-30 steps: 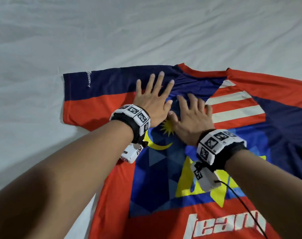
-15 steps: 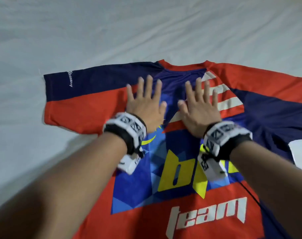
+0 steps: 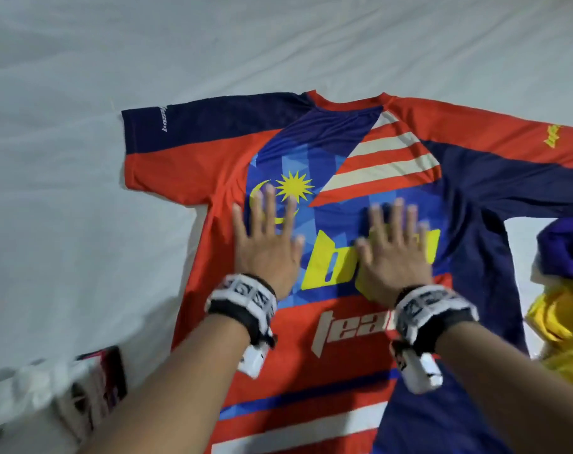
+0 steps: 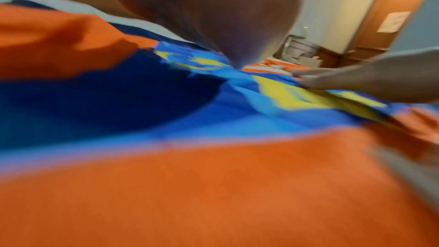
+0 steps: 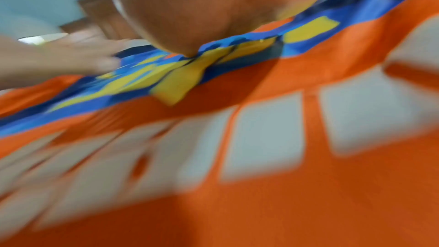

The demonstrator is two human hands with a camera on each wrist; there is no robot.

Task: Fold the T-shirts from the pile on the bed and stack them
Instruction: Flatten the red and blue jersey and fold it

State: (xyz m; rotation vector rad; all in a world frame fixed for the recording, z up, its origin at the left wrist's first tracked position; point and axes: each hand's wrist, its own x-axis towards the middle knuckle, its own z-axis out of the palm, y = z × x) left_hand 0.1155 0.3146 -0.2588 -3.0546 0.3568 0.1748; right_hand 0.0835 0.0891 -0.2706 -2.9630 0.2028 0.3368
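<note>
A red, blue and navy jersey with a yellow star, white stripes and "team" lettering lies spread flat on the white bed sheet, collar away from me. My left hand presses flat on its chest with fingers straight and spread. My right hand lies flat beside it on the yellow letters, fingers straight too. In the left wrist view the jersey fills the frame, blurred, with the right hand at the side. The right wrist view shows the jersey and the left hand.
A pile of crumpled yellow and purple shirts sits at the right edge. A folded white garment with a dark print lies at the lower left. Bare sheet stretches beyond the collar and to the left.
Both hands have slid down the jersey from near the collar to the chest lettering and spread apart. The view has dropped back, showing more of the lower jersey and the side piles.
</note>
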